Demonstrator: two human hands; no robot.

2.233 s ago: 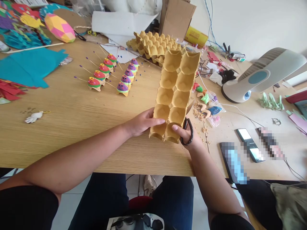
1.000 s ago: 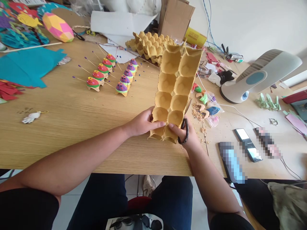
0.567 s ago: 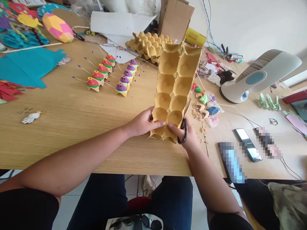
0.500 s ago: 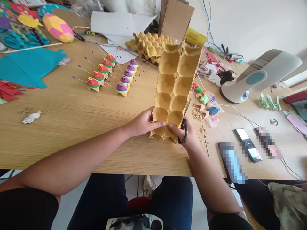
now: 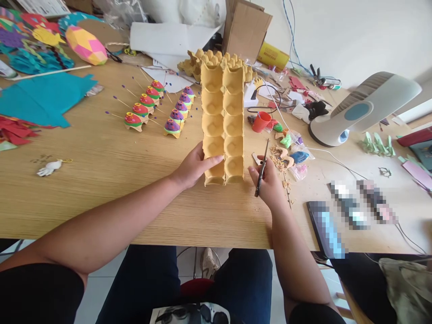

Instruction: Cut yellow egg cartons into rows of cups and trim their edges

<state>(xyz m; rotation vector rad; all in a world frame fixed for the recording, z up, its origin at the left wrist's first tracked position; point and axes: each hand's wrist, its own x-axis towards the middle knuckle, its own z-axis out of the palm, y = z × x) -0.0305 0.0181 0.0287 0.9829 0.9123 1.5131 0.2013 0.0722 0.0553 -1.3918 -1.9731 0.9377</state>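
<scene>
A long yellow egg carton strip [image 5: 222, 119], two cups wide, stands tilted on its near end on the wooden table [image 5: 101, 180]. My left hand [image 5: 194, 166] grips its lower left edge, thumb inside a cup. My right hand [image 5: 268, 182] is just right of the carton, apart from it, closed round black-handled scissors [image 5: 261, 168] whose blades point away from me.
Two rows of painted egg-cup figures with pins [image 5: 158, 108] stand to the left. Another egg tray [image 5: 195, 63], a cardboard box [image 5: 248, 27], a red cup [image 5: 261, 121], a white fan [image 5: 364, 108], phones [image 5: 326, 227], scraps and coloured paper [image 5: 43, 96] lie around.
The carton has swung left and stands straighter, held by my left hand alone. My right hand let go of it and moved right with the scissors.
</scene>
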